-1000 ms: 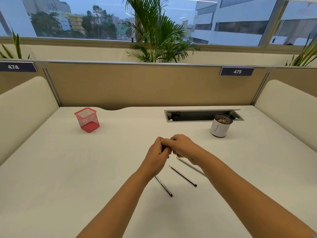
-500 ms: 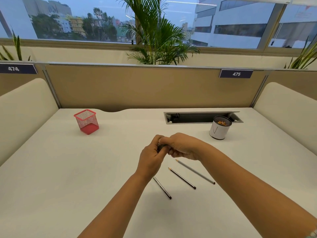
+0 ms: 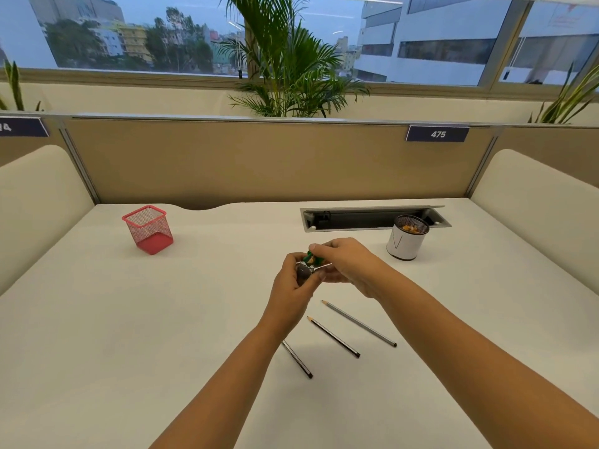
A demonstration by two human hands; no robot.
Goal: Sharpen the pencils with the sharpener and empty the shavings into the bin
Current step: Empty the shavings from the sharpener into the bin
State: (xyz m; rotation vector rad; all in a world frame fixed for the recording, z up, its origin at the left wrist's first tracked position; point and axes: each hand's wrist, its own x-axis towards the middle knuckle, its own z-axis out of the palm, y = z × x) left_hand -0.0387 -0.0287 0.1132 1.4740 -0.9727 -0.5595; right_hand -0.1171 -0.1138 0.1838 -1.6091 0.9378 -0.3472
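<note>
Both hands are held together above the middle of the white table (image 3: 97, 319), clear of its surface. The left hand (image 3: 293, 288) is curled round a small dark grey sharpener body (image 3: 304, 272), fingers wrapped from below and from the left. The right hand (image 3: 348, 264) is pinched on a green part (image 3: 313, 259) at the top of the sharpener, forefinger and thumb closed on it; whether the green part is seated on the grey body or lifted off it cannot be told. A trace of pale shavings is seen between the two parts.

Three pencils are laid on the table below the hands, roughly parallel, points toward the far left. The grey pencil (image 3: 359, 324) is furthest right; the dark pencil (image 3: 334, 337) is just beside it; the third pencil (image 3: 297, 359) is partly hidden under the left forearm, only its blunt end shown. None is touched by either hand.

A white cylindrical bin (image 3: 405, 244) with a dark mesh rim is stood upright at the far right, near the cable tray (image 3: 372, 218) recessed in the table; orange-brown shavings are seen inside it. A red mesh pen cup (image 3: 148, 230) is stood at the far left, well apart from the hands, and looks empty.

A tan partition (image 3: 259, 157) is fixed behind the table, carrying a label marked 475 (image 3: 437, 134). A palm plant (image 3: 291, 66) is seen beyond it by the window
</note>
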